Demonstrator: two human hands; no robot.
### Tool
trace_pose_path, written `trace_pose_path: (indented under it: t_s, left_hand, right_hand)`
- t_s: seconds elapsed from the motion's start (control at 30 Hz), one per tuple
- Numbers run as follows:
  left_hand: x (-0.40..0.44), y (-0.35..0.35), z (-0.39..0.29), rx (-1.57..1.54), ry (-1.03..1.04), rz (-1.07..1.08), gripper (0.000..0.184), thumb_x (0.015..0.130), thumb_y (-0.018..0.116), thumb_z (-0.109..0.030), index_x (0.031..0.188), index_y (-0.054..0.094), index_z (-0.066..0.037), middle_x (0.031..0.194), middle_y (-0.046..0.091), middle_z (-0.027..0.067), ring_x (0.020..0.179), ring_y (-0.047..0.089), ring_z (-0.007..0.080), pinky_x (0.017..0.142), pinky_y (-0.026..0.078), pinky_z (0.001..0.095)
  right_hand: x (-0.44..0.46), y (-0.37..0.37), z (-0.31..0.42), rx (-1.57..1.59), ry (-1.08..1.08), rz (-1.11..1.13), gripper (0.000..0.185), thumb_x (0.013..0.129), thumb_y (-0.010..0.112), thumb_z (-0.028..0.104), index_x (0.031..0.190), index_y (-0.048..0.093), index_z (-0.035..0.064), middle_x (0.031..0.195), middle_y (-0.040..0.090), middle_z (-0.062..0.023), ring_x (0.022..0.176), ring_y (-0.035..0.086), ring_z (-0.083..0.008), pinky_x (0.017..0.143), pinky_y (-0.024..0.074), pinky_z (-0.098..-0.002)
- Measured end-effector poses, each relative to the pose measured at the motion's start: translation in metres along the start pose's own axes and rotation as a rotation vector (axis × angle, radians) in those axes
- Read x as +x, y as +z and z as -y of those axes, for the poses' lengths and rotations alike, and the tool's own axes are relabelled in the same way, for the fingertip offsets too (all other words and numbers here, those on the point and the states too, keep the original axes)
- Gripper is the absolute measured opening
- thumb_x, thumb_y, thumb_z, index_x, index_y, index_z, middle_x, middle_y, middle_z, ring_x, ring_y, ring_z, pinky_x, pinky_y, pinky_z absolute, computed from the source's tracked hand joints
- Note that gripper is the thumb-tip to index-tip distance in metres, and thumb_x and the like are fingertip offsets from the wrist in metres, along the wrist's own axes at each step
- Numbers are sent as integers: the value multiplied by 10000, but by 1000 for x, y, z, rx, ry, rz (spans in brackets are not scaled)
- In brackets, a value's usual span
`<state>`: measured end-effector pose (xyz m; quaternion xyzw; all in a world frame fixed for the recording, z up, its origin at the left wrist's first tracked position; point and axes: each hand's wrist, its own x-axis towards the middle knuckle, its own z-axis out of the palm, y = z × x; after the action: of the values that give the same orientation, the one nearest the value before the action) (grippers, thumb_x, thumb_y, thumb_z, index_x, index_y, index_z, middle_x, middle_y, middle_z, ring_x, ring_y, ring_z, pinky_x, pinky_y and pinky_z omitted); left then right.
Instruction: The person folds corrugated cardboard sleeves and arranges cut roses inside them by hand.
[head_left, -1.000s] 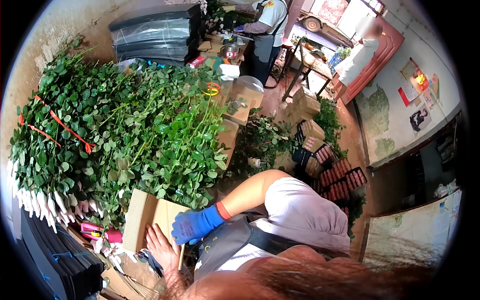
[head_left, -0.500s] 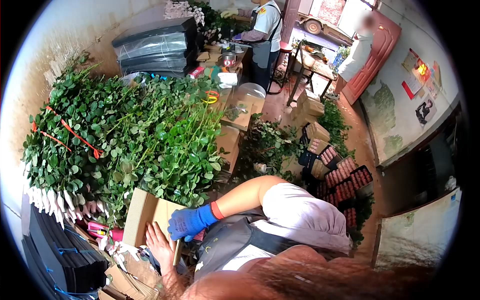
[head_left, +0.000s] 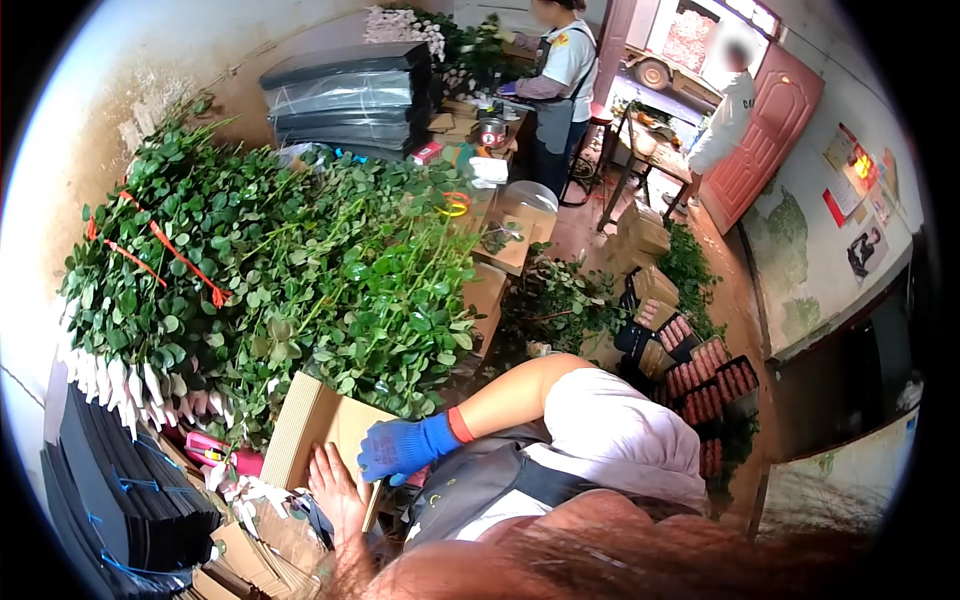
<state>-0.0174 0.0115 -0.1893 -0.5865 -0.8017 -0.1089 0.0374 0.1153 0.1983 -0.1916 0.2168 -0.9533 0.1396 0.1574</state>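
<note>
A folded corrugated cardboard piece (head_left: 345,420) lies at the lower centre, its ribbed side facing left. My left hand (head_left: 338,490), bare, rests flat on its lower part with the fingers spread. My right hand (head_left: 400,449), in a blue knitted glove, has its fingers curled at the cardboard's right edge. The two hands are close together. Just above the cardboard is a large heap of leafy green stems (head_left: 330,280). White-wrapped flower heads (head_left: 125,385) stick out at the heap's lower left, and red ties (head_left: 180,255) cross its left part.
Black sheets (head_left: 130,490) stand stacked at lower left, near a pink tool (head_left: 225,455). A wrapped dark stack (head_left: 350,100) is at the back. One person in an apron (head_left: 560,90) works there; another person (head_left: 725,120) stands by the red door. Packed flower bundles (head_left: 700,375) sit on the floor.
The whole view has shifted, so the scene sits a little further right. Both hands remain at the cardboard. The person by the door has turned and shifted slightly.
</note>
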Motion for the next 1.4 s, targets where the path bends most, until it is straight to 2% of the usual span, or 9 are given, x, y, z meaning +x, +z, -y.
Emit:
trace_pose_path:
  t_s: [0.33, 0.43, 0.53, 0.73, 0.83, 1.03, 1.27, 1.37, 1.4]
  left_hand:
    - [4, -16, -8, -98, -85, 77, 790, 914, 599, -411, 1547, 329, -23, 1600, 308, 231, 1433, 328, 412, 1147, 261, 557]
    - [7, -19, -9, -125, -94, 97, 798, 914, 606, -402, 1553, 318, -22, 1602, 300, 236, 1435, 321, 418, 1146, 254, 558]
    - [8, -21, -10, -143, -116, 126, 807, 911, 615, -398, 1557, 310, -21, 1604, 295, 238, 1436, 316, 421, 1147, 248, 557]
    - [8, -20, -9, -143, -133, 150, 828, 902, 631, -394, 1563, 301, -20, 1607, 293, 236, 1447, 305, 417, 1151, 240, 554]
    - [9, -20, -8, -133, -124, 144, 828, 902, 634, -387, 1564, 299, -20, 1609, 292, 233, 1453, 299, 413, 1154, 239, 552]
    - [8, -19, -12, -100, -138, 131, 799, 912, 620, -385, 1557, 320, -21, 1611, 294, 223, 1458, 297, 404, 1162, 237, 541]
    - [6, -13, -9, -73, -113, 95, 766, 927, 588, -394, 1549, 337, -24, 1607, 303, 219, 1452, 311, 402, 1161, 252, 535]
    - [4, -9, -8, -71, -107, 63, 763, 929, 580, -405, 1549, 340, -29, 1605, 307, 218, 1445, 322, 402, 1157, 261, 535]
    - [3, -8, -8, -68, -106, 43, 756, 932, 571, -411, 1547, 346, -33, 1603, 313, 214, 1442, 327, 404, 1152, 270, 535]
  right_hand:
    - [3, -12, 7, 26, 66, 145, 380, 763, 715, 413, 1070, 635, 203, 1024, 612, -52, 962, 599, -276, 779, 469, -458]
    - [6, -13, 9, 16, 75, 151, 326, 781, 709, 398, 1031, 628, 205, 1003, 617, -38, 931, 613, -265, 737, 484, -445]
    - [10, -23, 10, -42, 80, 285, 254, 855, 642, 352, 1067, 603, 218, 1006, 604, -22, 870, 605, -234, 674, 479, -402]
    - [4, -5, 10, -51, 82, 202, 206, 884, 605, 334, 1048, 602, 209, 988, 600, -26, 809, 589, -221, 613, 452, -389]
    - [7, -6, 9, -45, 82, 102, 100, 879, 608, 325, 943, 626, 250, 850, 627, 5, 752, 630, -211, 547, 470, -389]
    - [10, -16, 12, -99, 56, 159, 127, 858, 625, 327, 947, 632, 237, 888, 631, -7, 802, 628, -227, 611, 483, -410]
    - [6, -16, 11, -38, 83, 181, 284, 806, 710, 367, 1041, 630, 229, 997, 631, -31, 915, 613, -253, 710, 475, -434]
    - [7, -20, 9, -34, 77, 172, 216, 854, 646, 335, 1035, 597, 227, 967, 617, -47, 848, 625, -261, 650, 498, -427]
    - [6, -23, 8, -23, 70, 187, 237, 843, 653, 368, 1029, 605, 228, 953, 616, -57, 850, 623, -268, 661, 497, -429]
